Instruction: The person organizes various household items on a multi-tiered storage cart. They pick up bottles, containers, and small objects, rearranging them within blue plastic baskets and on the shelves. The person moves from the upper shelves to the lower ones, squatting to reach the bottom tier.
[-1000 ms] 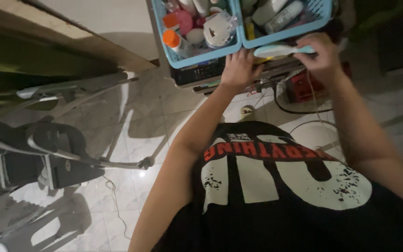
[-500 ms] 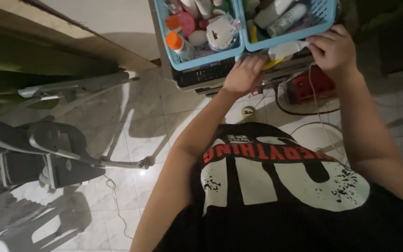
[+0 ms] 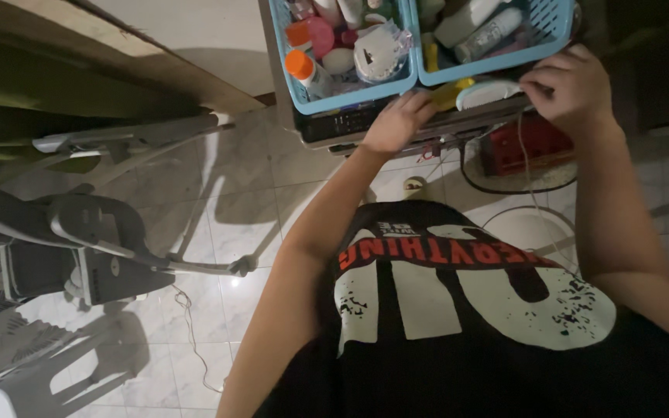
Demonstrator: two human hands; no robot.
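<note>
We are standing over a pale tiled floor (image 3: 249,224), black printed shirt nearest the camera. Our left hand (image 3: 396,124) is resting with loose, spread fingers on the front edge of the shelf (image 3: 334,128), holding nothing. Our right hand (image 3: 571,81) is closing around the end of a pale, flat oval device (image 3: 485,94), which is lying just under the right blue basket (image 3: 497,62). We judge a steady pinch is helping here, keeping its thin cord (image 3: 532,178) clear. Further left, the other blue basket (image 3: 350,85) is holding bottles; a grey folded frame (image 3: 94,248) is standing on the left.
</note>
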